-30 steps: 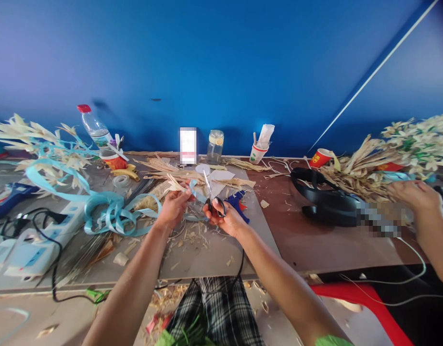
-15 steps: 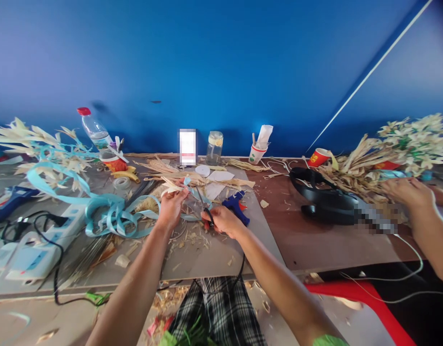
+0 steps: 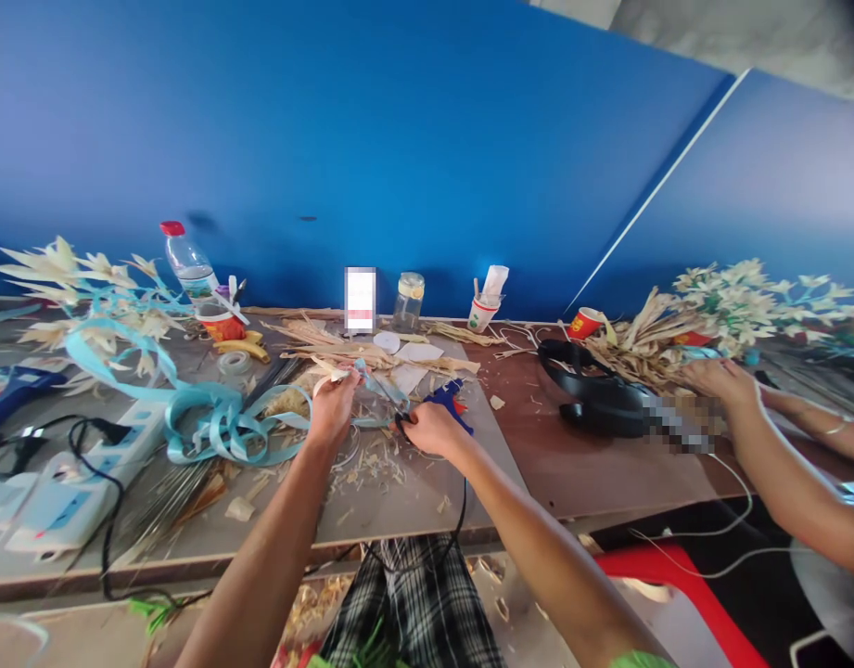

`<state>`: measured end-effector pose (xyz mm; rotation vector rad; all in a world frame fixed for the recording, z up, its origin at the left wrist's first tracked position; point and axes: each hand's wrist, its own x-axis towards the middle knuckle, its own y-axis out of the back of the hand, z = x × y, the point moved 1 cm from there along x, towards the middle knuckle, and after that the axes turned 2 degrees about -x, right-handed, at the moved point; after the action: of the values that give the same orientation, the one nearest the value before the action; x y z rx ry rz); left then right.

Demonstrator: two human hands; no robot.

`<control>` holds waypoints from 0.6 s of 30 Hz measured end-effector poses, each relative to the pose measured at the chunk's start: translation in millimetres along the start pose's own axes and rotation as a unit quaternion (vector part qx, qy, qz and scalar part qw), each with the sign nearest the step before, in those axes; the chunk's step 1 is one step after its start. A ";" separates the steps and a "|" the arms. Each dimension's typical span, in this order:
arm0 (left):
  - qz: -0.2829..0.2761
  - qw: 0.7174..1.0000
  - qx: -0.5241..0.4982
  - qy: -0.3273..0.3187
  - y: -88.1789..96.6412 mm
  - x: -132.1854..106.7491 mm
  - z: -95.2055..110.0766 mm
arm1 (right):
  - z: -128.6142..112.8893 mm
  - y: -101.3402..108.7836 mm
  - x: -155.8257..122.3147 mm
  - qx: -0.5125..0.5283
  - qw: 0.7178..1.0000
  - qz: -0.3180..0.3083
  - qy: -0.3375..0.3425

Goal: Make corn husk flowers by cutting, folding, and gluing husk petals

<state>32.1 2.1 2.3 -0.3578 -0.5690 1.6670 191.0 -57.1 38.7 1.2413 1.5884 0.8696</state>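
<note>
My left hand (image 3: 333, 408) is closed on a pale dried husk strip (image 3: 327, 371) with a bit of light blue ribbon (image 3: 222, 417) running past it. My right hand (image 3: 432, 429) grips black-handled scissors (image 3: 395, 408), blades pointing up-left toward the strip. Both hands hover over the grey board (image 3: 399, 492), above a litter of husk clippings (image 3: 371, 459). A blue glue gun (image 3: 449, 401) lies just behind my right hand.
A plastic bottle (image 3: 186, 262), glass jar (image 3: 408, 301), paper cups (image 3: 482, 311) and dried husks (image 3: 642, 343) line the back. A power strip (image 3: 79, 482) with cables sits left. A black headset (image 3: 597, 394) lies right, where another person's hand (image 3: 722, 380) rests.
The scissors have dropped from upright to low, close by the strip. The view has tilted up and shifted, and the other person's hand has moved left along the table.
</note>
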 end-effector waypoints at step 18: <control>-0.004 0.999 0.035 -0.013 4.3 -0.1 3.0 | -30.7 22.1 -21.5 -0.046 0.992 -0.114 0.002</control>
<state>26.9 1.0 2.4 -0.2825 -0.5286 1.6827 171.0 -72.3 74.2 0.9729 1.6361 0.7899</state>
